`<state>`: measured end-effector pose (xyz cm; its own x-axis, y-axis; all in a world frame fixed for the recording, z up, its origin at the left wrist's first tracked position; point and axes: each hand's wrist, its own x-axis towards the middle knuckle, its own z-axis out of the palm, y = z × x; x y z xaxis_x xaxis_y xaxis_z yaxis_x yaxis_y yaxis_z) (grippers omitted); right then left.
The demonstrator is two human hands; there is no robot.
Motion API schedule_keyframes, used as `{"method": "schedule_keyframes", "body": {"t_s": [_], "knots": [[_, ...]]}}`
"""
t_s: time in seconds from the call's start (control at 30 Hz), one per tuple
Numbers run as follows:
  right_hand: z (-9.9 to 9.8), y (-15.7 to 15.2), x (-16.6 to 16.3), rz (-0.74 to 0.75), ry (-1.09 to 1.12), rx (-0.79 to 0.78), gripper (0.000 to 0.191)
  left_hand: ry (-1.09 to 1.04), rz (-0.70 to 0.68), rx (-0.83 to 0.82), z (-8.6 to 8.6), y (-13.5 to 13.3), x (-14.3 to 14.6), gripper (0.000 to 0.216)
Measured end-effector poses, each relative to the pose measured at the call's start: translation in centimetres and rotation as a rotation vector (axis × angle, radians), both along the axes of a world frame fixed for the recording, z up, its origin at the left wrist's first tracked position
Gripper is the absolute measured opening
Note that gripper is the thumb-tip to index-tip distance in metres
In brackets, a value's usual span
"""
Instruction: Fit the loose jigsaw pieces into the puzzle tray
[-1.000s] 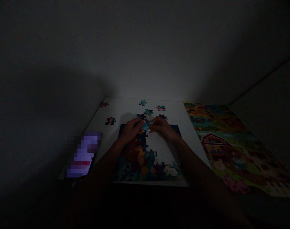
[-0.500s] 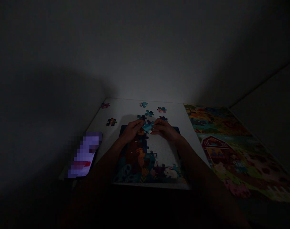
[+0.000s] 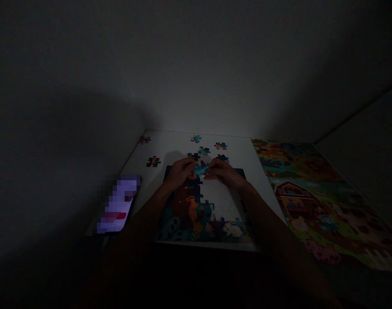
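Note:
A light blue jigsaw puzzle piece (image 3: 201,170) is pinched between my two hands, over the upper part of a partly assembled jigsaw puzzle (image 3: 183,206). The thumb and fingers of my left hand (image 3: 180,172) close on its left side, next to the joined dark pieces. On the other side, my right hand (image 3: 224,172) grips the piece's right edge with fingertips bent together. The assembled part shows dark foliage, an orange animal and white rabbits along the left and bottom. Whether the piece is seated is hard to tell in the dim light.
Several loose puzzle pieces (image 3: 204,150) lie on the white table (image 3: 170,143) beyond my hands, and another loose piece (image 3: 153,161) lies left. A lit phone (image 3: 120,206) sits at the left edge. A colourful farm picture (image 3: 311,210) covers the right side. A wall (image 3: 196,86) stands behind.
The view has shifted slightly, so the table sits a little higher and further right. Both hands stay at the light blue piece, which has moved slightly left against the puzzle.

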<state>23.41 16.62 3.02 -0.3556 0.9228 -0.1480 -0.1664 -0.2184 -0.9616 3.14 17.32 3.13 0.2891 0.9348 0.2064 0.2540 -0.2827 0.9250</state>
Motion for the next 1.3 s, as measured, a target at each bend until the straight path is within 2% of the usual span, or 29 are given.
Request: {"method": "schedule_keyframes", "body": {"t_s": [0.1, 0.2, 0.3, 0.43, 0.57, 0.83, 1.0, 1.3], "knots": [[0.4, -0.2, 0.1, 0.037, -0.081, 0.118, 0.038, 0.037, -0.05, -0.002, -0.1, -0.1, 0.0, 0.031], [1.3, -0.8, 0.2, 0.162, -0.179, 0.197, 0.037, 0.091, -0.117, 0.003, -0.1, -0.5, 0.0, 0.032], [1.9, -1.5, 0.4, 0.312, -0.255, 0.168, 0.027, 0.139, -0.117, 0.039, -0.1, -0.6, 0.0, 0.034], [1.9, -2.0, 0.6, 0.438, -0.365, 0.073, 0.027, 0.215, -0.038, 0.112, -0.3, -0.1, -0.1, 0.03], [1.9, -2.1, 0.7, 0.493, -0.468, 0.176, 0.026, 0.301, -0.031, 0.148, -0.5, 0.1, -0.2, 0.024], [2.5, -2.3, 0.9, 0.549, -0.527, 0.209, 0.036, 0.342, -0.037, 0.179, -0.7, 0.2, -0.1, 0.026], [2.5, -2.4, 1.0, 0.542, -0.624, 0.271, 0.024, 0.354, -0.033, 0.175, -0.9, 0.3, -0.1, 0.027], [2.6, -2.5, 0.9, 0.529, -0.606, 0.261, 0.027, 0.37, -0.011, 0.175, -0.8, 0.2, 0.0, 0.028]]}}
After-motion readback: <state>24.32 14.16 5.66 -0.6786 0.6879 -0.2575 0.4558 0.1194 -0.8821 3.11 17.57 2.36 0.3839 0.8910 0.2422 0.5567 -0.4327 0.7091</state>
